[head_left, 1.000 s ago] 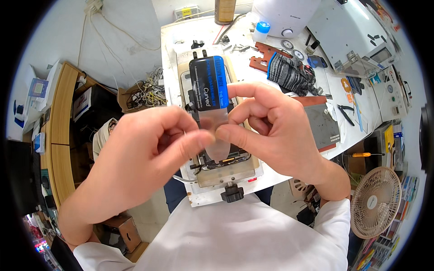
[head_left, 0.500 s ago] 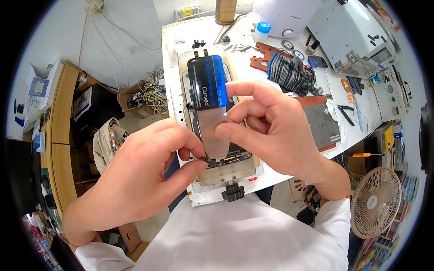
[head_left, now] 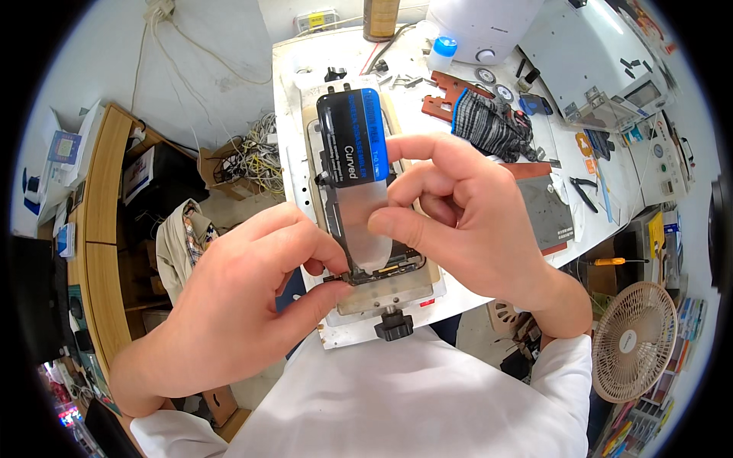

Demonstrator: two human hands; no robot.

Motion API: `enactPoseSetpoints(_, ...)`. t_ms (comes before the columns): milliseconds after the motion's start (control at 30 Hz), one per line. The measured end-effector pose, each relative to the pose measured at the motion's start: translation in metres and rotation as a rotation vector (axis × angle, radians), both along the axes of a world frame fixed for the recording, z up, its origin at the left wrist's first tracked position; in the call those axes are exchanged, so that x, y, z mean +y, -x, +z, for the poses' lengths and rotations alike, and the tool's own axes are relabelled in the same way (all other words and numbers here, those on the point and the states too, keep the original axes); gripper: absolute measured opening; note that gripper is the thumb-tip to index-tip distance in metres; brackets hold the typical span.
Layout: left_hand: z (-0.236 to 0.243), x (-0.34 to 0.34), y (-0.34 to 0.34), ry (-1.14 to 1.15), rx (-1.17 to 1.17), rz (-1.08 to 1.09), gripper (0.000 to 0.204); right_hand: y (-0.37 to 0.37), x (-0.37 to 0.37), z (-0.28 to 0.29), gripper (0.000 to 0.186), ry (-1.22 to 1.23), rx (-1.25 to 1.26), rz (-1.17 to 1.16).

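A thin flexible metal blade (head_left: 359, 220) with a black-and-blue upper end lies lengthwise over an opened phone (head_left: 398, 269), which sits in a clamping fixture (head_left: 354, 304) with a black knob (head_left: 393, 327) at the near end. My right hand (head_left: 463, 224) grips the blade along its right side, thumb on the metal part and index finger by the blue band. My left hand (head_left: 256, 301) is closed in a pinch at the phone's lower left corner, beside a small dark part; what its fingertips hold is too small to make out.
On the white bench (head_left: 290, 65) are a knit glove (head_left: 492, 126), brown plates, a grey pad (head_left: 544, 214), pliers (head_left: 584, 192), a capped bottle (head_left: 443, 52) and a white appliance (head_left: 473, 23). A fan (head_left: 634, 342) stands right; a wooden cabinet (head_left: 107, 290) left.
My left hand has left the middle of the blade and moved down to the phone's lower left corner. My right hand and the blade have shifted slightly.
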State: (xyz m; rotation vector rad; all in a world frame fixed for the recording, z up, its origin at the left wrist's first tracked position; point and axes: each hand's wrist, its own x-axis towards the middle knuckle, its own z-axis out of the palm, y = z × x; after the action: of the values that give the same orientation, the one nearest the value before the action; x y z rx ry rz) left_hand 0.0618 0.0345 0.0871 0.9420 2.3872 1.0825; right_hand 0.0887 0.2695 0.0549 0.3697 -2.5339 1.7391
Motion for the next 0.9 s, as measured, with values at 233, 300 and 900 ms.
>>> enactPoseSetpoints(233, 0.000, 0.003, -0.003, 0.008, 0.009, -0.014, 0.023, 0.001, 0.006, -0.002, 0.047, 0.004, 0.005, 0.004)
enactPoseSetpoints(300, -0.001, 0.004, -0.003, 0.002, -0.001, -0.013, 0.023, 0.000, 0.007, -0.002, 0.047, -0.001, -0.002, 0.004)
enactPoseSetpoints(900, -0.004, 0.011, -0.011, -0.009, 0.092, -0.016, 0.023, -0.003, 0.013, -0.003, 0.045, -0.027, 0.029, -0.007)
